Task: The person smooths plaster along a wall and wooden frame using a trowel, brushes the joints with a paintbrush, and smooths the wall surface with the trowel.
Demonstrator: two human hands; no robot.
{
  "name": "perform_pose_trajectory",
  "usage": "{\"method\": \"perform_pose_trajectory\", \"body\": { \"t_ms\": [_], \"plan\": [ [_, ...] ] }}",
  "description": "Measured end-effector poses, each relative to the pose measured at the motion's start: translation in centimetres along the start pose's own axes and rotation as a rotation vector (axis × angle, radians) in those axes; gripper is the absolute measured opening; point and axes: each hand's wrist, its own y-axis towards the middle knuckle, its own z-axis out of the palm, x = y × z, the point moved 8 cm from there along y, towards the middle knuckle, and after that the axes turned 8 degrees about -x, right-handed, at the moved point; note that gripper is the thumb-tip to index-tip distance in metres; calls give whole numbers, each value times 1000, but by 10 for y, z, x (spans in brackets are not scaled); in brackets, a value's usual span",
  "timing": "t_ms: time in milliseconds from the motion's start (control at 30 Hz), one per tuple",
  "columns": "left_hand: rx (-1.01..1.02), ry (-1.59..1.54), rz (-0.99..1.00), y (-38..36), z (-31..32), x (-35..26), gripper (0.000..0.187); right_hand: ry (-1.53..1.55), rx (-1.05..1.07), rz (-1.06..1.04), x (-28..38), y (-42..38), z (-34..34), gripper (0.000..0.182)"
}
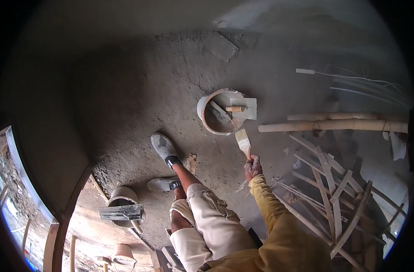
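In the head view my right hand (253, 167) is wrapped round the handle of a wide flat paintbrush (243, 141). Its pale bristles point away from me, toward a bucket (202, 109) on the floor. Across the bucket's right rim rests a plastering trowel (249, 109) with a wooden handle. A second long tool (221, 110) leans inside the bucket, over greyish contents. The bristle tips are just below the bucket's lower right rim in this view. Grey-white residue coats the fingers of my right hand. My left hand is outside the picture.
Bamboo poles (334, 126) lie at the right, above a pile of wooden strips (331, 190). A second bucket (124, 195) with a dark flat tool (121, 212) across it stands at lower left, near a doorway. A cable with a white block (305, 71) lies at upper right.
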Motion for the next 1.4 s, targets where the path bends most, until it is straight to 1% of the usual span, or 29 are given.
{"method": "perform_pose_trajectory", "body": {
  "t_ms": [33,67,100,133,200,233,267,300,367,400,433,467,500,567,600,633,667,733,800,900,933,967,1033,1067,1100,1167,1200,1333,1400],
  "plan": [
    [-2,0,19,5,-4,-2,44,-81,-49,-68,37,-28,-27,35],
    [-7,-5,33,14,-12,-3,44,-322,49,-103,6,-37,-7,35],
    [-11,-7,64,31,-23,-4,44,-554,276,114,-43,-48,7,35],
    [-23,20,139,49,-36,-6,44,-779,511,305,-64,-62,12,34],
    [-54,204,577,102,-75,-18,44,-649,405,406,-58,-76,0,43],
    [-77,260,662,118,-104,-28,45,-587,373,284,-44,-80,9,41],
    [-102,233,462,119,-114,-38,42,-337,447,178,22,-91,2,36],
    [-183,14,246,133,-128,-72,44,-428,404,0,47,-86,12,33],
    [-473,-562,-108,146,-150,-136,53,-137,276,-212,138,-80,27,31],
    [-527,-672,-125,161,-166,-156,55,-23,261,-384,215,-92,14,34],
    [-477,-662,-182,184,-184,-125,59,83,287,-500,281,-104,10,33],
    [-477,-636,-189,195,-195,-124,59,182,314,-584,353,-122,-5,35],
    [-473,-612,-195,205,-200,-129,58,266,349,-687,436,-155,-42,35],
    [-593,-352,-26,200,-202,-176,53,579,326,-970,557,-201,-77,37],
    [-565,-332,-125,201,-201,-155,51,665,408,-1012,615,-232,-108,39],
    [-572,-332,-141,199,-202,-154,51,765,408,-1089,657,-249,-111,40],
    [-555,-313,-176,197,-201,-152,52,911,465,-1153,703,-275,-136,39],
    [-539,-292,-222,195,-197,-144,52,1011,473,-1299,774,-309,-161,37],
    [-582,-273,-223,193,-198,-137,41,1096,434,-1415,830,-330,-177,35],
    [-594,-252,-233,190,-202,-126,44,1120,390,-1481,886,-345,-187,34],
    [-600,-197,-172,189,-205,-126,44,1134,368,-1489,899,-347,-189,33],
    [-600,-192,-187,188,-205,-124,44,1119,375,-1498,911,-348,-186,33],
    [-609,-220,-242,186,-205,-125,41,1063,257,-1566,926,-348,-185,32],
    [-638,-154,-278,184,-206,-128,38,1018,197,-1589,929,-349,-187,31],
    [-638,-149,-289,183,-209,-121,38,1006,203,-1595,931,-348,-182,31],
    [-560,67,-144,181,-215,-115,39,1006,16,-1691,929,-348,-180,31],
    [-583,81,-102,181,-216,-117,41,991,27,-1696,928,-345,-173,31],
    [-562,63,-123,176,-222,-96,38,832,68,-1656,921,-332,-143,30],
    [-535,161,-64,176,-222,-103,34,774,116,-1614,916,-324,-125,31]
  ]
}}
